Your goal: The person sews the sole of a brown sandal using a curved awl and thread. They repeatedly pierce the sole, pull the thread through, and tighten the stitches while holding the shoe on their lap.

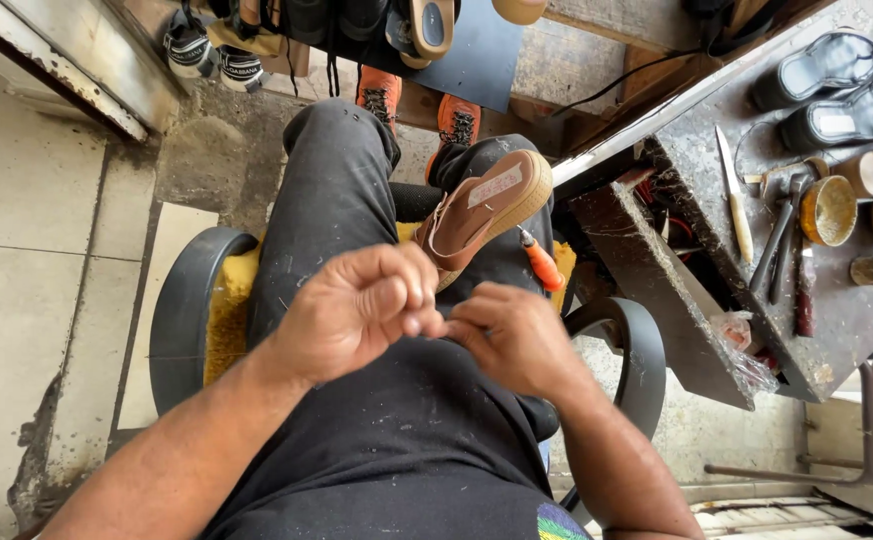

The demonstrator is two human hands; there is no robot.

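At centre frame the left hand (357,310) and right hand (507,338) meet fingertip to fingertip above the person's lap. Both are closed narrow, thumbs pressed against forefingers, as if pinching something fine between them; whatever it is, it is too small to make out. Hands held close to the body suggest fine work needing steady control.

Just above the hands, a tan platform sandal (482,212) lies tilted across the right thigh, sole edge upward, wedged against the dark trousers so it stays put without being held. An orange-handled tool (543,264) rests beside it on the seat, within easy reach of the right hand.

At right frame, a workbench (837,330) carries a knife (734,195), pliers (779,240) and a small open tin (829,210). Dark sandals (837,90) sit at upper right.
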